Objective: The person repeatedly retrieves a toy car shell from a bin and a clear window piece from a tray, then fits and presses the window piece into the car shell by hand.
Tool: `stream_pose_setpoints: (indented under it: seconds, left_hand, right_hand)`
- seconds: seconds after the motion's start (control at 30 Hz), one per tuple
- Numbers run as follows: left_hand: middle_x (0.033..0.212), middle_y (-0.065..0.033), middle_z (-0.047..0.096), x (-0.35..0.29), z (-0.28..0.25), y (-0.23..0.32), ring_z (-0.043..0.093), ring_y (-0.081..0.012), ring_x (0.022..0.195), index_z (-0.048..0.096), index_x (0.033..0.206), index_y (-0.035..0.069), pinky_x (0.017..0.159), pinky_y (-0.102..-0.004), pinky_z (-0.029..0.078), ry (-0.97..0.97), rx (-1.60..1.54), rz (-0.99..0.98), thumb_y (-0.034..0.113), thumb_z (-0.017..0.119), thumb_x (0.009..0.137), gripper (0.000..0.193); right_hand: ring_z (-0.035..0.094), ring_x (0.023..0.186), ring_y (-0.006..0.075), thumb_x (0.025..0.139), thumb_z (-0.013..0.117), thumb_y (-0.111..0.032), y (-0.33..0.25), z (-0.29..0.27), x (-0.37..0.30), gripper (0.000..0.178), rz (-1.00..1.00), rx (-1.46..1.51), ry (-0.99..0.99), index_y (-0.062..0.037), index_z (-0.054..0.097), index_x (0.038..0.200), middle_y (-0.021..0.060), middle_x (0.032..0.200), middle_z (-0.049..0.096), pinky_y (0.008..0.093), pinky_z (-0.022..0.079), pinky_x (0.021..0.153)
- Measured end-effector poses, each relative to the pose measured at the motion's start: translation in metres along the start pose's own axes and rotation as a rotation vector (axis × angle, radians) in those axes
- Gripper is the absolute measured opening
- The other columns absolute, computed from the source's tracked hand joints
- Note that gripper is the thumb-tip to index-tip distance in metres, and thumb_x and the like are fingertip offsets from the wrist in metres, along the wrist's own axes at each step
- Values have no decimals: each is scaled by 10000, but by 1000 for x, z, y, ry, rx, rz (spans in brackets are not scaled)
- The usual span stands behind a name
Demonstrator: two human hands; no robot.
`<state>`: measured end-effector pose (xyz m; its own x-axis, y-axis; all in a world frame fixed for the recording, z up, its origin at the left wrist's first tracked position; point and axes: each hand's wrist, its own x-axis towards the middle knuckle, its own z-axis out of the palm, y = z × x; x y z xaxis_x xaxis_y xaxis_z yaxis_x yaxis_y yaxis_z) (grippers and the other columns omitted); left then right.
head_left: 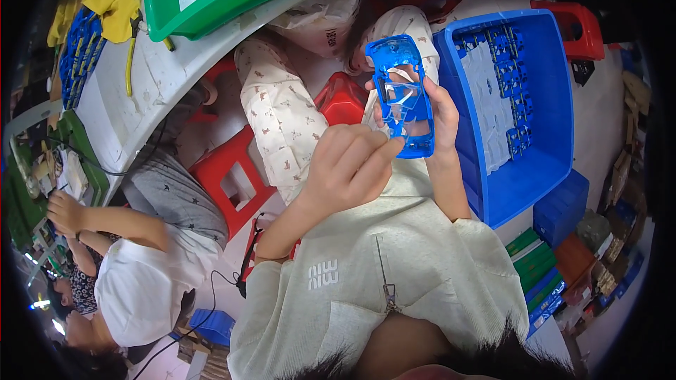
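Note:
In front of my torso I hold a glossy blue plastic toy car body shell (422, 109), tilted on end with window openings through it. My right hand (443, 114) grips it along the right edge, with fingertips showing behind it. A clear plastic window piece (401, 95) with thin bars lies within the openings. My left hand (355, 165) is curled, its thumb and forefinger pinched at the lower end of that clear piece. Its other fingers are folded into the palm. Exactly how the clear piece sits in the shell is hard to make out.
Right of my knees stands a blue bin (528, 162) with rows of blue parts and white sheets. A green tray (211, 14) rests on the white table (113, 109). Red stools (232, 176) stand below. At left, a co-worker in a white shirt (144, 285) works.

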<state>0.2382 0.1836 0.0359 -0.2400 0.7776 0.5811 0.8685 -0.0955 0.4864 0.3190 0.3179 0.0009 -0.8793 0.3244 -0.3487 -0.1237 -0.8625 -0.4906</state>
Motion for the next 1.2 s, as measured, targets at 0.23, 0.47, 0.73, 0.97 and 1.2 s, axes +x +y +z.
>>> stream_pose_setpoints:
  seconds: [0.23,0.47,0.73,0.97,1.2]
  left_hand:
    - [819,-40,530,3,11,5,522,-189,755,593,927,24,612,-312,401,6,11,-42,28,610,576,351]
    - [790,37,561,1,15,13,482,-128,677,651,900,102,583,-253,352,14,156,-56,21,669,531,378]
    - [825,-18,572,-4,-2,2,498,-108,696,615,963,54,581,-236,383,-28,332,170,65,597,655,309]
    - [818,-4,564,-10,-9,-3,502,-99,690,621,952,71,568,-217,366,-91,521,346,88,582,696,259]
    - [828,16,567,-10,-17,-11,494,-93,692,631,938,92,559,-216,357,15,432,320,103,569,717,229]
  right_hand:
    - [593,749,261,846,355,-378,1,6,0,584,-65,-82,-4,71,340,1219,252,1069,499,330,513,635]
    - [595,759,255,848,358,-375,2,2,2,578,-68,-117,-47,67,326,1218,256,1075,488,326,519,633]
    - [598,772,261,848,400,-303,3,6,1,453,-89,-101,-91,-8,325,1184,248,1063,505,335,510,674]
    - [561,906,215,834,424,-280,7,13,1,436,-131,-194,26,-14,349,1171,195,1089,508,293,470,745]
    - [586,790,241,836,418,-298,3,7,-1,426,-88,-172,7,-23,354,1155,204,1065,505,304,483,696]
